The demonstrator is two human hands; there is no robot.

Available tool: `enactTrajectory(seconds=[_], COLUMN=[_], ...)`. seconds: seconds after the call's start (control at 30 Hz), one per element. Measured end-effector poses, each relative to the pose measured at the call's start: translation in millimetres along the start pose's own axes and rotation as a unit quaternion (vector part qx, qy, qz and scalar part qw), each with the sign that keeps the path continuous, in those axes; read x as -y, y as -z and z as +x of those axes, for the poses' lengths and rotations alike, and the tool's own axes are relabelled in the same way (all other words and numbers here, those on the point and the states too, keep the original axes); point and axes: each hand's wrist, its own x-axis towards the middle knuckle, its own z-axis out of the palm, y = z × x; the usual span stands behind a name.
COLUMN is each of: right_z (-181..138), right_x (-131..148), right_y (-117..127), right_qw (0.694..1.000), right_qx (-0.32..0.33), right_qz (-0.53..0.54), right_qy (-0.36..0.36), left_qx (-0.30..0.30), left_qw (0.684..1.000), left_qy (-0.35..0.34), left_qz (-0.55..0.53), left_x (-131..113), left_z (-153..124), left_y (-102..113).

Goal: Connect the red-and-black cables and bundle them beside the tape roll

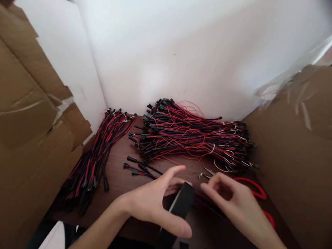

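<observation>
The left hand [155, 201] spreads wide around a black box [187, 200] near the front of the surface [118, 180], probably steadying it (actual grip cannot be told). The right hand [239, 198] curls, thumb near fingertips, hold unclear; scissors [260, 190] lie beside it, likely for easy reach.

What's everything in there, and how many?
Table: 1, brown, middle
Big wire pile: 1, red and black, back
Left wire pile: 1, red and black, left
Loose wires: a few, black and red, middle
Scissors: 1, red handles, right
Block: 1, black, front
Walls: 2, white, back and left
Cardboard: 2 sides, brown, left and right
Tape: some, whitish, on cardboard
Unclear thing: 1, white, bottom left
Left hand: 1, bare, by block
Right hand: 1, bare, by scissors
</observation>
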Motion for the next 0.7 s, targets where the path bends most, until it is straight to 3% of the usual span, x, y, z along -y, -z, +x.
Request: enactTrajectory(seconds=[0.07, 0.23, 0.33, 0.47, 0.57, 0.63, 0.7], right_z=[-5, -13, -9, 11, 32, 44, 48], right_x=[5, 32, 41, 49, 56, 61, 63], right_y=[1, -15, -24, -16, -6, -1, 4], right_qw=[0.999, 0.990, 0.985, 0.965, 0.961, 0.972, 0.979], right_qx=[-0.026, 0.044, -0.017, -0.064, -0.103, -0.105, -0.074], right_qz=[0.037, 0.044, 0.010, -0.041, -0.049, -0.015, 0.032], right_qy=[0.028, 0.123, 0.170, 0.251, 0.251, 0.210, 0.188], left_qx=[-0.041, -0.086, -0.111, -0.138, -0.159, -0.240, -0.365], left_qw=[0.998, 0.981, 0.967, 0.934, 0.934, 0.933, 0.893], left_qy=[-0.023, -0.074, -0.101, -0.116, -0.130, -0.159, -0.195], left_qz=[-0.051, -0.159, -0.206, -0.307, -0.291, -0.217, -0.176], left_x=[3, 7, 11, 6, -11, -23, -32], left_z=[-3, -5, -4, -2, -4, -5, -7], left_y=[1, -6, -12, -12, -9, -7, -5])
